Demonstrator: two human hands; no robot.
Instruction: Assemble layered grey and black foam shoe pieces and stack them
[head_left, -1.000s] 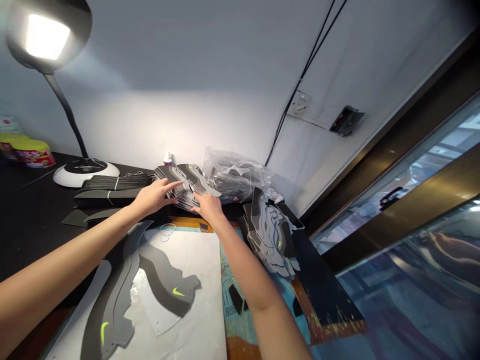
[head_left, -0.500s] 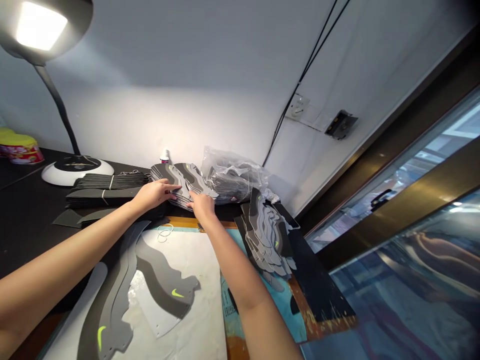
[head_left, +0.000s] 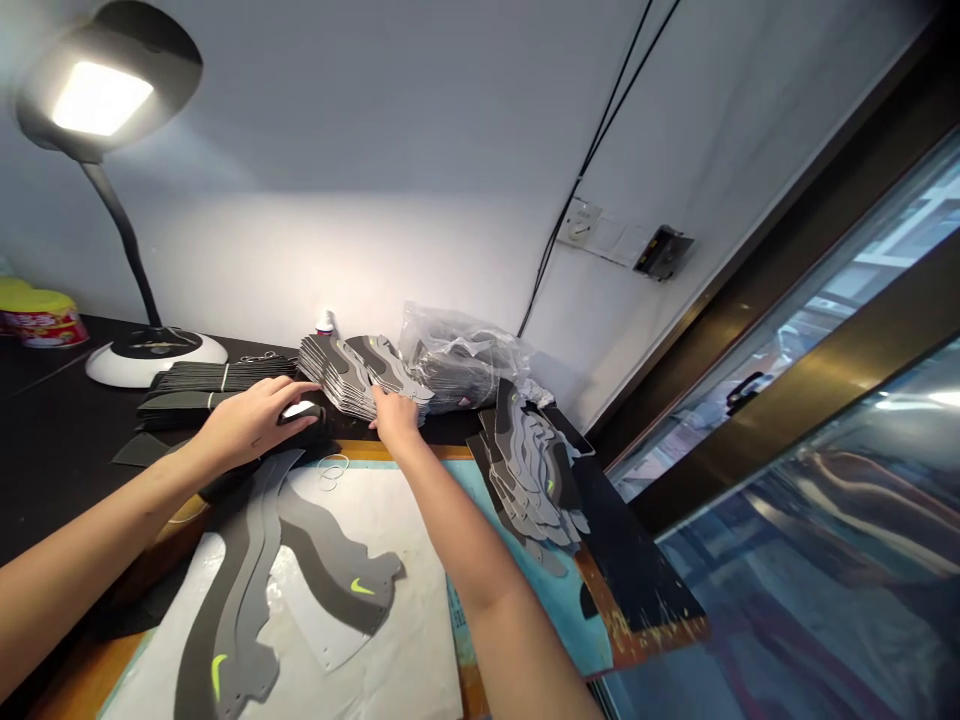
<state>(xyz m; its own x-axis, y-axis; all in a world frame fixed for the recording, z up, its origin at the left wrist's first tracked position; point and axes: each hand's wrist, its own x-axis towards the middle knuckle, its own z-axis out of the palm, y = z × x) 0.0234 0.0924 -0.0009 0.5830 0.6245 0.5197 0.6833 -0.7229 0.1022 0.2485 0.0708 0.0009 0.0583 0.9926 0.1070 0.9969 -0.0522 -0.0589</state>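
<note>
Stack of matte grey wavy die-cut sheets (head_left: pixel 360 375) lies at twelve o'clock on the black bench (head_left: pixel 52 450); right hand (head_left: pixel 395 418) presses its near edge, left hand (head_left: pixel 251 425) curves over a dark piece (head_left: pixel 304 418), either grip's clamp unclear.

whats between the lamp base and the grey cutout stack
Head view: banded bundles of dark strips lie between the white lamp base and the grey cutout stack.

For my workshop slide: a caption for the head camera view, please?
Head view: the right hand against a stack of grey swoosh-marked shoe-upper cutouts, the left hand beside it.
</note>
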